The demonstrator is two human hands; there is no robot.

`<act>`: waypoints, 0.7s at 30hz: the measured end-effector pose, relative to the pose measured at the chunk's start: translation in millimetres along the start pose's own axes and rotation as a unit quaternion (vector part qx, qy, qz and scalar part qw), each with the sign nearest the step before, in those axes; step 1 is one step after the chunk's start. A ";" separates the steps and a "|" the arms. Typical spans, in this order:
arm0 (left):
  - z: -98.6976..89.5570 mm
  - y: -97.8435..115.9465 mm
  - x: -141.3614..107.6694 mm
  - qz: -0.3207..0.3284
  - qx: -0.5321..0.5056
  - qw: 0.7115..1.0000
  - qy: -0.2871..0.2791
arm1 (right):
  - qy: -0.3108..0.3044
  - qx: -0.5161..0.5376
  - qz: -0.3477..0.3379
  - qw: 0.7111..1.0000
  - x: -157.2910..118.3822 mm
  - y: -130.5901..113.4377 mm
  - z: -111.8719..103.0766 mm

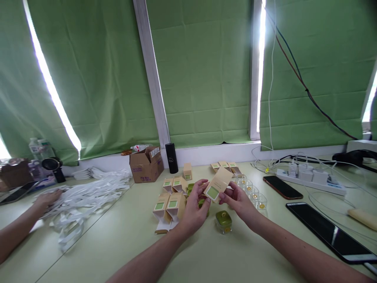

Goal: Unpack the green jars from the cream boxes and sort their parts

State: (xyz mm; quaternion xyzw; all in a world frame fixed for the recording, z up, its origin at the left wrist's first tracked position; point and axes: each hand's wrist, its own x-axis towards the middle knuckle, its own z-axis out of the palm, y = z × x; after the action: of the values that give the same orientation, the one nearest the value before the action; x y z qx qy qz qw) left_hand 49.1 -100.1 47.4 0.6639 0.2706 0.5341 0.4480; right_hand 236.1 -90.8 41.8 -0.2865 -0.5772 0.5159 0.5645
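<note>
Between my two hands is a tan paper box (219,182) with a green square window, tilted above the table. My left hand (196,208) grips its left side, and my right hand (239,202) pinches its lower right edge. Just below sits a small clear jar with a green lid (224,221). Other green-lidded jars are partly hidden behind my left hand. Several tan boxes (172,204) stand left of my hands, and more tan boxes (225,167) lie behind. Clear glass jars (253,193) with yellowish contents line up beyond my right hand.
White ribbons (91,196) spread over the left of the table, with another person's hand (50,197) on them. A cardboard box (146,165) and black cylinder (171,158) stand at the back. Phones (282,187), a tablet (331,232), a power strip (312,181) and cables are at right.
</note>
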 end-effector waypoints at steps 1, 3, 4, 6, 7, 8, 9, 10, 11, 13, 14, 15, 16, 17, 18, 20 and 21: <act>0.3 0.6 -0.1 0.000 0.003 1.000 0.001 | 0.002 0.001 -0.002 1.000 0.3 0.7 0.1; 0.9 2.0 -0.4 0.000 0.002 1.000 0.007 | 0.004 0.006 -0.005 1.000 0.5 1.8 0.7; 1.1 2.8 -0.4 0.000 -0.002 1.000 0.012 | 0.003 0.007 -0.006 1.000 0.4 2.1 1.1; 1.6 4.2 -0.5 0.002 -0.016 1.000 0.020 | -0.002 0.009 -0.006 1.000 0.0 2.4 2.3; 1.9 4.9 -0.5 0.004 -0.024 0.999 0.023 | -0.004 0.011 -0.006 1.000 -0.3 2.4 2.9; 2.1 5.5 -0.4 0.005 -0.032 0.999 0.025 | -0.006 0.014 -0.006 1.000 -0.6 2.5 3.5; 2.4 6.0 -0.3 0.006 -0.037 0.999 0.027 | -0.006 0.021 -0.007 1.000 -0.8 2.6 4.0; 2.6 6.4 -0.3 0.007 -0.040 0.999 0.028 | -0.006 0.028 -0.007 1.000 -0.9 2.8 4.4; 2.8 6.8 -0.2 0.006 -0.041 0.999 0.029 | -0.006 0.034 -0.007 0.999 -1.0 3.0 4.5; 3.0 7.4 0.0 0.004 -0.039 0.999 0.032 | -0.007 0.040 -0.005 0.999 -1.1 3.3 4.3; 3.0 7.6 0.1 0.004 -0.037 0.999 0.032 | -0.008 0.040 -0.003 0.999 -1.2 3.4 4.1; 2.9 7.7 0.2 0.004 -0.034 0.999 0.030 | -0.007 0.039 -0.002 0.999 -1.3 3.4 3.7; 2.7 7.8 0.3 0.004 -0.032 0.999 0.028 | -0.007 0.038 0.000 0.999 -1.4 3.2 3.4; 2.5 7.8 0.3 0.004 -0.031 0.999 0.026 | -0.006 0.036 0.002 0.999 -1.6 3.1 3.1; 2.2 7.8 0.4 0.003 -0.029 0.999 0.025 | -0.004 0.035 0.003 0.999 -1.8 2.9 2.9; 1.7 7.4 0.4 0.002 -0.022 0.999 0.023 | -0.003 0.033 0.007 0.999 -2.2 2.7 2.6; 1.5 7.2 0.5 0.002 -0.018 1.000 0.022 | -0.003 0.032 0.008 0.999 -2.3 2.8 2.6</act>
State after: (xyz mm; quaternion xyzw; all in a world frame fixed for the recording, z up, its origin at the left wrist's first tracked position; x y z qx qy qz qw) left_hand 49.8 -103.4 53.9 0.6439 0.2697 0.5545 0.4530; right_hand 233.4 -92.7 38.9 -0.2712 -0.5596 0.5397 0.5675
